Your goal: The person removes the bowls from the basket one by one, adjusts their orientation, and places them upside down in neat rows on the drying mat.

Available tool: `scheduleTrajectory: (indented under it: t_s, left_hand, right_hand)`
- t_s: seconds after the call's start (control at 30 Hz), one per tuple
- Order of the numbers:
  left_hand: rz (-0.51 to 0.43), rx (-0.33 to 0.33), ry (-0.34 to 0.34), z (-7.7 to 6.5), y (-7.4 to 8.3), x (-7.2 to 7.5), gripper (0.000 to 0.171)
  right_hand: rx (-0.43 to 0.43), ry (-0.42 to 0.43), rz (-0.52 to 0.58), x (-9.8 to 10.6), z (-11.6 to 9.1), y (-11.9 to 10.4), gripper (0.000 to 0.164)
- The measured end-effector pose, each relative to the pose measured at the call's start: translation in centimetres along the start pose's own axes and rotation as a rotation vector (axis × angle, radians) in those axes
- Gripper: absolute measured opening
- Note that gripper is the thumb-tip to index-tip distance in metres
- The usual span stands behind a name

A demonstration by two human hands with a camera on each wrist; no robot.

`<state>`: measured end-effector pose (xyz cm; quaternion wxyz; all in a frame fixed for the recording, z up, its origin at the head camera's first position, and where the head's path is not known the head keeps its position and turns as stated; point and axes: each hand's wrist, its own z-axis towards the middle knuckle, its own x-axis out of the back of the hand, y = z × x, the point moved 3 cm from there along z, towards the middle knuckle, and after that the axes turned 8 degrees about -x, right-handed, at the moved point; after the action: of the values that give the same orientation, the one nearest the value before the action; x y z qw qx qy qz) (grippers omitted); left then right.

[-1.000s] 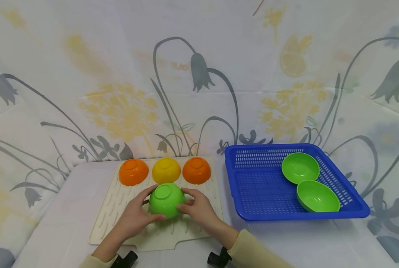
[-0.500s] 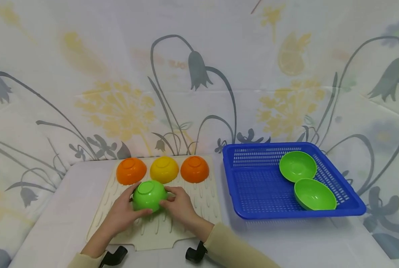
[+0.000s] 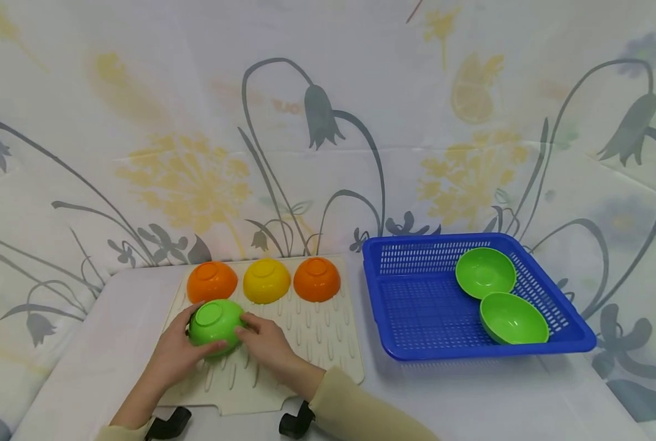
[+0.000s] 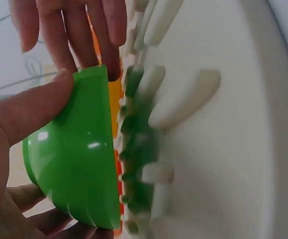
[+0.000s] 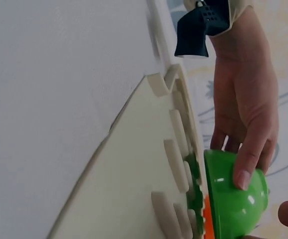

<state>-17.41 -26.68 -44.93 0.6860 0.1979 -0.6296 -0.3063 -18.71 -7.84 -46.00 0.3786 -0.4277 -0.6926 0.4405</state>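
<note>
- Green and glossy, the upside-down round bowl [image 3: 216,327] sits between your hands, low over the cream ridged mat [image 3: 319,334], right in front of the left-hand orange bowl; whether its rim touches the ridges, you can't tell.
- Your left hand [image 3: 174,354] has it, thumb on the near side, fingers curled round the other!
- Your right hand [image 3: 269,346] comes in against the opposite side, fingers fairly straight, tips at the rim, thumb apart from the bowl in the right wrist view.
- Along the mat's far edge you've got a row, all bottoms up: glossy orange bowl [image 3: 212,283], round yellow bowl [image 3: 267,282], darker orange bowl [image 3: 317,280].
- Off to your right, the blue slotted rectangular basket [image 3: 416,306] holds two green bowls [image 3: 514,318], mouths up, one behind the other.
</note>
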Motion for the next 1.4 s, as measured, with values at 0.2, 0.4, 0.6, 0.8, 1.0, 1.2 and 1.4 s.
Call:
scheduleTrajectory:
  t_s: [0.2, 0.4, 0.6, 0.8, 1.0, 1.2, 1.4]
  left_hand:
    - [0.014, -0.015, -0.012, -0.4, -0.8, 1.1, 0.102]
    - [0.023, -0.015, -0.025, -0.7, -1.6, 2.1, 0.104]
    - [0.023, -0.020, -0.040, -1.0, -2.2, 2.5, 0.102]
    - [0.023, -0.040, -0.058, -1.2, -2.7, 2.4, 0.103]
    - [0.008, -0.041, -0.071, -1.1, -2.9, 2.2, 0.105]
    - [0.003, -0.018, -0.091, -1.1, -3.0, 1.9, 0.106]
    - [-0.001, 0.005, -0.095, -1.1, -3.1, 1.9, 0.107]
  right_hand:
    - [-0.014, -0.046, -0.010, -1.2, 0.1, -0.2, 0.046]
    - [-0.050, -0.072, -0.103, -2.1, 0.4, -0.7, 0.045]
    - [-0.039, -0.104, -0.182, -2.6, 0.6, -0.7, 0.044]
    - [-0.022, -0.122, -0.172, -2.3, 0.7, -0.4, 0.040]
    - [-0.022, -0.126, -0.092, -1.7, 0.8, -0.2, 0.036]
    - [-0.002, -0.127, -0.057, -1.1, 0.6, -0.5, 0.034]
    - [0.066, -0.086, -0.010, 0.2, -0.1, -1.7, 0.031]
